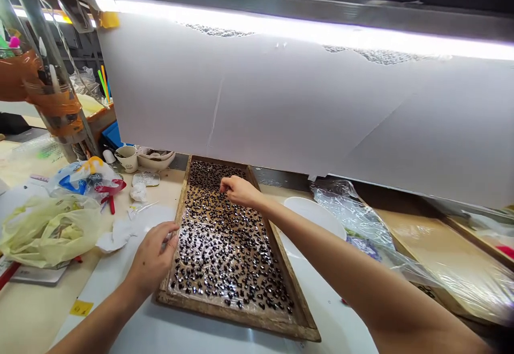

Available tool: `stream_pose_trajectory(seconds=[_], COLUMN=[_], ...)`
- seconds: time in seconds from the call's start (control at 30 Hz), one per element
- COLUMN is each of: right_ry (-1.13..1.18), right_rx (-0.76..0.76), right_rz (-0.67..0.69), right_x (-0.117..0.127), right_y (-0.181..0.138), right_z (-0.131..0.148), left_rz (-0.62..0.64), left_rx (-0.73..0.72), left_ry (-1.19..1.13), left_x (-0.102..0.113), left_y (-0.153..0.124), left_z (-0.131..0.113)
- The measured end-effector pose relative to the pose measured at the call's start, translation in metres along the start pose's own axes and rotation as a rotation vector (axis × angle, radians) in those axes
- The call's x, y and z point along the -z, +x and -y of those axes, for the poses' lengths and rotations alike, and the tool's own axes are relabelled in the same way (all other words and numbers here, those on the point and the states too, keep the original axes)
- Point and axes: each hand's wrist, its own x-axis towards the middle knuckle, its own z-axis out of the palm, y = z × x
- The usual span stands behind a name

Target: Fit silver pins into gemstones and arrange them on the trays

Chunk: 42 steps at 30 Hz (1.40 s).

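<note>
A long wooden tray (241, 317) with a raised rim lies lengthwise before me. Small shiny black pieces (217, 241) are scattered over its film-like lining, packed more densely at the far end. My left hand (155, 255) is at the tray's left rim, its fingers bent and the thumb and forefinger tips against the edge. Over the far half of the tray, my right hand (240, 190) is closed in a pinch just above the black pieces. Whatever is between those fingertips is too small to make out.
A yellowish plastic bag (52, 231), white cup (127, 158) and white bowl (156, 159) stand left. A white plate (315, 215) and a film-wrapped tray (429, 241) lie right. A white panel (281, 107) under a bright tube light closes off the back.
</note>
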Motion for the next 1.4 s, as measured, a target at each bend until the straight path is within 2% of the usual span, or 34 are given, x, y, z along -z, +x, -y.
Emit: stream_pose_trajectory(seconds=[0.17, 0.43, 1.4], right_ry=[-0.042, -0.097, -0.230], right_rx=[0.018, 0.007, 0.033], right_rz=[0.062, 0.101, 0.107], right_x=[-0.011, -0.013, -0.012], right_y=[0.006, 0.009, 0.008], right_z=[0.005, 0.010, 0.014], left_rz=[-0.004, -0.006, 0.032], left_rx=[0.002, -0.004, 0.041], left_ry=[0.007, 0.008, 0.004], left_x=[-0.001, -0.002, -0.001], left_y=[0.001, 0.002, 0.001], left_z=[0.001, 0.004, 0.003])
